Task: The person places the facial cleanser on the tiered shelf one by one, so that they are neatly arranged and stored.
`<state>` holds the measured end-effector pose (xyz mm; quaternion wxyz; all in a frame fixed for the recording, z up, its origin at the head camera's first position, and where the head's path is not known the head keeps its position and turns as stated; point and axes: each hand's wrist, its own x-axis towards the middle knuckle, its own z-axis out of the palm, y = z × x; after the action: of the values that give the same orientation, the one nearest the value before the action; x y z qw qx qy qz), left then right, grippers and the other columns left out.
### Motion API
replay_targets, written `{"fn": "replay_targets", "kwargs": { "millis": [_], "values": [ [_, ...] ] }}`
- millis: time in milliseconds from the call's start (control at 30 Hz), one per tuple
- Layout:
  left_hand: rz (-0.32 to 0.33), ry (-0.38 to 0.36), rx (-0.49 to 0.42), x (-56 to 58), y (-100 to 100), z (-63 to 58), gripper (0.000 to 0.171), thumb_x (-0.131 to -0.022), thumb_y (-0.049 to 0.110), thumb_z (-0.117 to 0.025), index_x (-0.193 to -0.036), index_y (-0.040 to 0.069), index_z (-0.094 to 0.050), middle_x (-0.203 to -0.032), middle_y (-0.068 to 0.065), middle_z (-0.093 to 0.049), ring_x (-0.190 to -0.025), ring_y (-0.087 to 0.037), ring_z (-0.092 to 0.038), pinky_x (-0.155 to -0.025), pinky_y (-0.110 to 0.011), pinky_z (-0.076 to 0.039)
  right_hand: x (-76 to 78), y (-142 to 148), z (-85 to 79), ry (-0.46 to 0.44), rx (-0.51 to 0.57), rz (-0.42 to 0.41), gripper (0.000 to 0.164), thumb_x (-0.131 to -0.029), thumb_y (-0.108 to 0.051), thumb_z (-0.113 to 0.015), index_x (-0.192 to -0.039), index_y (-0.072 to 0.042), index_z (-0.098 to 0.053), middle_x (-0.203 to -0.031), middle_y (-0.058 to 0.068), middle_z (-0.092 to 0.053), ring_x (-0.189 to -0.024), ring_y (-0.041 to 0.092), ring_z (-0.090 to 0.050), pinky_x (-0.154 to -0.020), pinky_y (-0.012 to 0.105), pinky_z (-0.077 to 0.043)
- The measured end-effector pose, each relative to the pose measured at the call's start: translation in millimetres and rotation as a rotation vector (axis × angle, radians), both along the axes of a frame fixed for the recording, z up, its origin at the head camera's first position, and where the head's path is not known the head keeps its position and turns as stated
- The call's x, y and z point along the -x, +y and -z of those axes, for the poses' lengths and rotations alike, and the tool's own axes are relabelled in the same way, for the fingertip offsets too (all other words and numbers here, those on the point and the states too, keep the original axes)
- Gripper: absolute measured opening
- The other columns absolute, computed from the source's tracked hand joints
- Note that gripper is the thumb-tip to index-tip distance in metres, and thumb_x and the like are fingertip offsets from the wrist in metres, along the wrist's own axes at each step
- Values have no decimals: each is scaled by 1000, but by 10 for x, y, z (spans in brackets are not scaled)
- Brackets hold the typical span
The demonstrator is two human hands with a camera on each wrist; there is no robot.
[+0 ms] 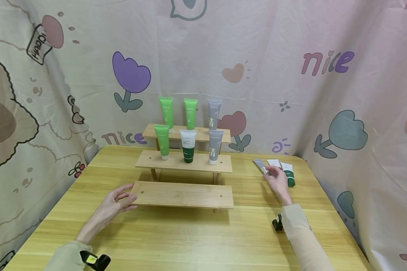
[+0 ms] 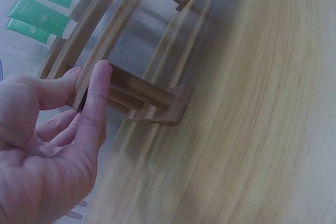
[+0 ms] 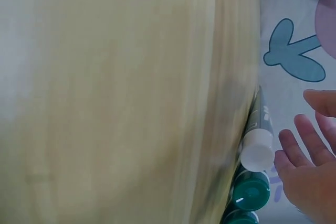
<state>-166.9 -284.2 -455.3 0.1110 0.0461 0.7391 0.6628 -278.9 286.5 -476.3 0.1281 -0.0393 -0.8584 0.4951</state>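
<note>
My left hand (image 1: pixel 112 205) pinches the left end of the lowest step of a three-tier wooden display stand (image 1: pixel 183 194), thumb above and fingers below, as the left wrist view shows. My right hand (image 1: pixel 279 184) is over three tubes lying at the table's back right, fingers apart in the right wrist view. Nearest it is a grey tube (image 1: pixel 259 165) with a white cap (image 3: pixel 257 157). Beside that lie a white-ended tube (image 1: pixel 274 162), partly hidden by the hand, and a white and dark green tube (image 1: pixel 288 174).
Upright on the top tier stand two green tubes (image 1: pixel 190 114) and a grey tube (image 1: pixel 214 114). The middle tier bears a green tube (image 1: pixel 162 141), a white and dark green tube (image 1: pixel 188 146) and a grey tube (image 1: pixel 215 146). A printed curtain (image 1: pixel 257 45) hangs behind the wooden table (image 1: pixel 190 241).
</note>
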Motion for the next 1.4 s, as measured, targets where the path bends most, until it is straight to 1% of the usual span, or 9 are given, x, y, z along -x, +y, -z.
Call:
{"fn": "replay_targets", "kwargs": {
  "millis": [167,433,633,833,1067,1200,1267,1333,1400],
  "values": [
    [-3,-3,7,-1,4,2,74,-103,11,-57,-156,-11,-12,-117,-7,-53,-95,-8,-68,-93,-29,-64,16,44,22,-44,-21,-39,42,-93,3,-63,-134,10,-55,-141,31,-55,-135,44,-51,-121,51,-41],
    [-3,-6,4,-5,8,-4,74,-103,11,-57,-156,-11,-11,-117,-7,-54,-96,-8,-67,-94,-30,-64,45,95,51,-84,-75,-83,46,-94,2,-61,-138,9,-52,-147,29,-49,-141,42,-45,-125,51,-35],
    [-8,-5,2,-2,9,2,74,-103,11,-58,-156,-11,-12,-116,-6,-53,-96,-8,-67,-92,-27,-64,61,118,80,-61,-125,-85,39,-95,3,-56,-134,8,-57,-142,29,-54,-136,43,-50,-119,52,-41],
    [-13,-11,8,-2,9,10,74,-103,11,-58,-156,-11,-12,-118,-7,-52,-96,-8,-67,-92,-26,-64,52,140,87,-29,-188,-105,44,-88,13,-52,-132,10,-59,-138,31,-57,-127,44,-56,-109,51,-51],
    [-21,-19,12,-6,14,4,74,-102,12,-59,-156,-11,-12,-120,-9,-52,-96,-8,-67,-93,-27,-64,58,140,66,-53,-144,-128,48,-87,17,-51,-134,12,-56,-138,33,-55,-131,46,-54,-115,56,-46],
    [-24,-23,15,-10,17,1,75,-102,12,-59,-156,-11,-12,-122,-11,-51,-95,-8,-68,-94,-28,-64,51,146,60,-51,-120,-140,49,-85,18,-50,-133,12,-56,-137,33,-57,-130,45,-55,-109,45,-53],
    [-25,-24,15,-10,18,1,74,-102,11,-59,-156,-11,-12,-122,-11,-51,-95,-8,-68,-94,-28,-64,37,149,61,-26,-109,-151,48,-83,18,-51,-130,12,-58,-133,34,-59,-126,45,-58,-98,30,-58],
    [-27,-23,16,-12,20,0,74,-102,11,-59,-156,-11,-13,-123,-12,-50,-95,-8,-68,-93,-27,-64,25,153,65,14,-88,-153,47,-80,17,-53,-126,11,-61,-127,34,-63,-118,41,-64,-84,17,-56],
    [-28,-24,15,-15,22,-3,74,-102,11,-59,-156,-11,-13,-122,-11,-51,-95,-8,-68,-93,-27,-64,19,165,71,38,-74,-164,46,-78,16,-55,-123,11,-63,-124,34,-64,-112,39,-66,-77,10,-51]
  ]
}}
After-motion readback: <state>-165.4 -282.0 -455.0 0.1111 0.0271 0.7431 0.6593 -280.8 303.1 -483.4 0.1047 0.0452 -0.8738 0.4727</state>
